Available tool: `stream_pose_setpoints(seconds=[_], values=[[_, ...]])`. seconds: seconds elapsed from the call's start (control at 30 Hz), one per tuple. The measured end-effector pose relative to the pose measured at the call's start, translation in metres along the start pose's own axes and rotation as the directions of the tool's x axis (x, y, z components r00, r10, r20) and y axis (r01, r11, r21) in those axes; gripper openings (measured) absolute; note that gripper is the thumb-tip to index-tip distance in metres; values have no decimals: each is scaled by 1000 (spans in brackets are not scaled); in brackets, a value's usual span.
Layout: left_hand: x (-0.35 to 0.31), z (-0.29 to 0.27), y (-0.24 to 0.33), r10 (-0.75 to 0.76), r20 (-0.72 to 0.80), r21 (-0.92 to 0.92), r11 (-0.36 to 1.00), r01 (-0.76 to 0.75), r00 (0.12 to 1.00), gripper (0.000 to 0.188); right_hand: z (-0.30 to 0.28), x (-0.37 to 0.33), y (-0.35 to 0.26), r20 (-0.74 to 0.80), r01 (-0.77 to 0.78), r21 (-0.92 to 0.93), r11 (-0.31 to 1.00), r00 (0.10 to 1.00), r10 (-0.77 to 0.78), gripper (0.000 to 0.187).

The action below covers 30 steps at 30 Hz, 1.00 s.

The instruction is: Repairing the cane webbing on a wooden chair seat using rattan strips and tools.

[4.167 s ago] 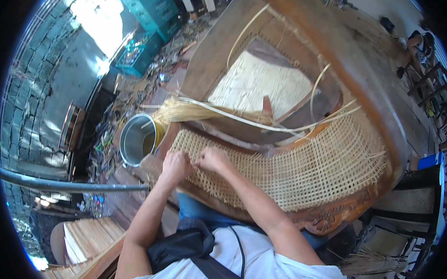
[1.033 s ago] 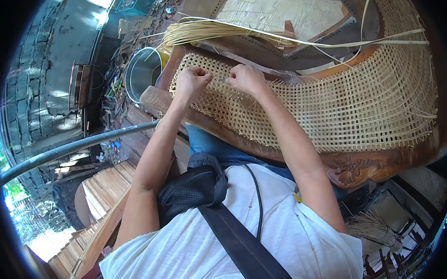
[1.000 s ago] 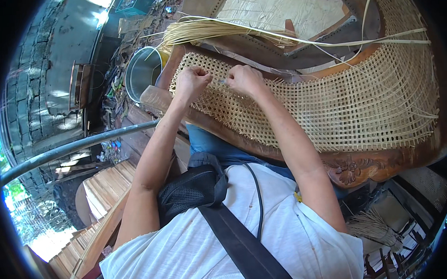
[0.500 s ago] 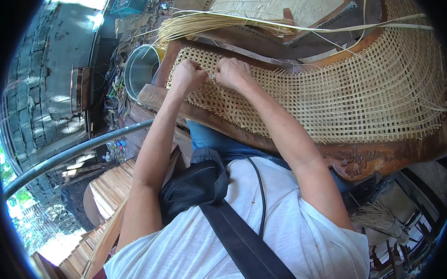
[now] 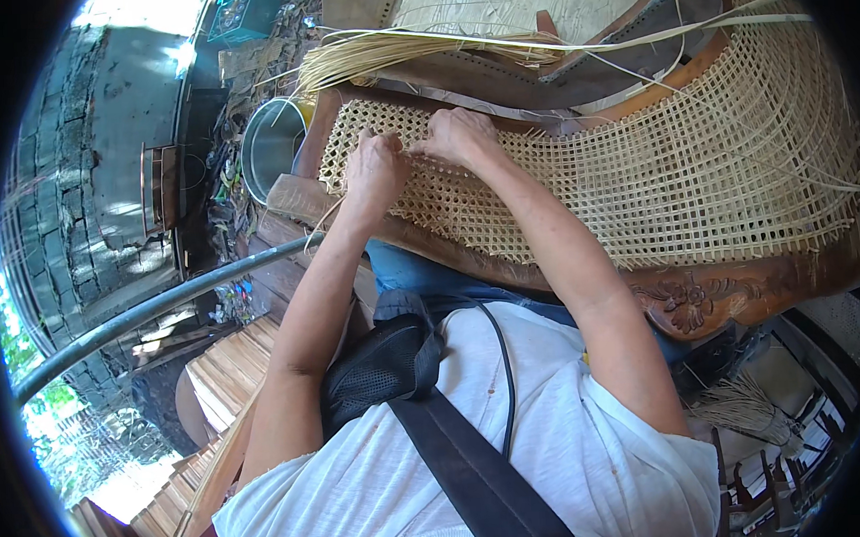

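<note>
Both hands work close together over the narrow left end of a woven cane panel (image 5: pixel 636 190), set in a carved brown wooden frame (image 5: pixel 692 302). My left hand (image 5: pixel 377 168) is closed, resting on the weave, its fingertips curled together. Just right of it, my right hand (image 5: pixel 456 137) is also closed, its thumb and fingers pinched toward the left hand. Whatever lies between the fingertips is too small to make out. A thin loose cane strand (image 5: pixel 326 215) sticks out beside my left wrist, over the frame's near edge.
A bundle of cane strands (image 5: pixel 375 60) lies beyond the panel, with long strips trailing right. Behind it stands another wooden frame (image 5: pixel 499 81). At left are a metal bucket (image 5: pixel 272 146), a curved pipe (image 5: pixel 166 301) and stacked wooden boards (image 5: pixel 230 370). Another cane bundle (image 5: pixel 738 404) sits lower right.
My left hand has come down slightly and turned more upright. My right hand has shifted a little right. A loose strand now shows by my left wrist; the whole view has shifted slightly.
</note>
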<state>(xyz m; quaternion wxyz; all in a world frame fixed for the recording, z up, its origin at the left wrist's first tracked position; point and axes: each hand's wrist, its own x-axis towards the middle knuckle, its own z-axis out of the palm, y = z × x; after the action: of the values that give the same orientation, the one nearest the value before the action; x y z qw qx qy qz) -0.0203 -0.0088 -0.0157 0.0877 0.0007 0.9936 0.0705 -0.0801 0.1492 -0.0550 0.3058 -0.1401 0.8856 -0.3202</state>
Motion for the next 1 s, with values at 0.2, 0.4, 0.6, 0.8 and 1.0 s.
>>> stream_pose_setpoints(seconds=[0.2, 0.4, 0.6, 0.8, 1.0], values=[[-1, 2, 2, 25, -164, -107, 993, -43, 986, 21, -2, -2, 5, 30, -41, -7, 999, 999, 42, 56], [5, 3, -6, 55, -14, -14, 998, -55, 998, 26, -11, 1, 47, -124, -117, -26, 993, 986, 113, 57], [29, 8, -6, 93, -15, -457, 885, -90, 996, 21, 17, 17, 76, -167, 21, 441, 897, 984, 59, 55], [24, 44, 19, 17, -24, -549, 836, -27, 1000, 18, 40, -6, 60, -32, 9, 964, 266, 996, 80, 46], [32, 53, 21, -31, -31, -484, 875, 12, 999, 18, 70, 24, 63, -371, 194, 741, 643, 917, 150, 26]])
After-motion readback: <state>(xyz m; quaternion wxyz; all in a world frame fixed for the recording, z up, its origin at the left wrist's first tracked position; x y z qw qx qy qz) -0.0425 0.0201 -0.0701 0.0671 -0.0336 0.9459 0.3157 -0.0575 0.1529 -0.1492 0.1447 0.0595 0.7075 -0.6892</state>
